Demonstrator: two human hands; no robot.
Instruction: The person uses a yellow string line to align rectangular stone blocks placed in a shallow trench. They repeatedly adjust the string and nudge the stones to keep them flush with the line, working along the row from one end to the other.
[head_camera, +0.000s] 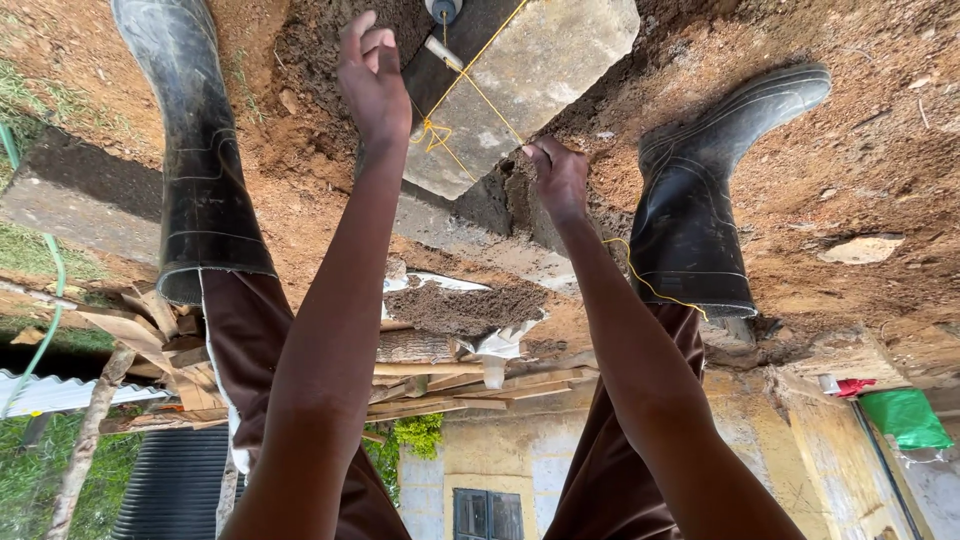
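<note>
The view is upside down, looking back between my legs. A grey concrete block (530, 70) lies in reddish soil, with a yellow string (472, 88) crossing it and knotted near its corner. My left hand (372, 80) is raised beside the block's left edge with its fingers loosely apart, close to a white peg (443, 53) that the string runs to. At the block's lower corner my right hand (558, 175) pinches the string, and a loose end trails along my forearm. I stand in two black rubber boots (200, 150) (700, 200), one on each side of the block.
A heap of dark mortar on a white sack (465, 305) lies behind the block. Wooden planks (440, 382), a green hose (50, 290), a corrugated sheet (50, 395), a black ribbed pipe (175, 480), a green bag (905, 415) and a yellow wall (560, 450) surround the spot.
</note>
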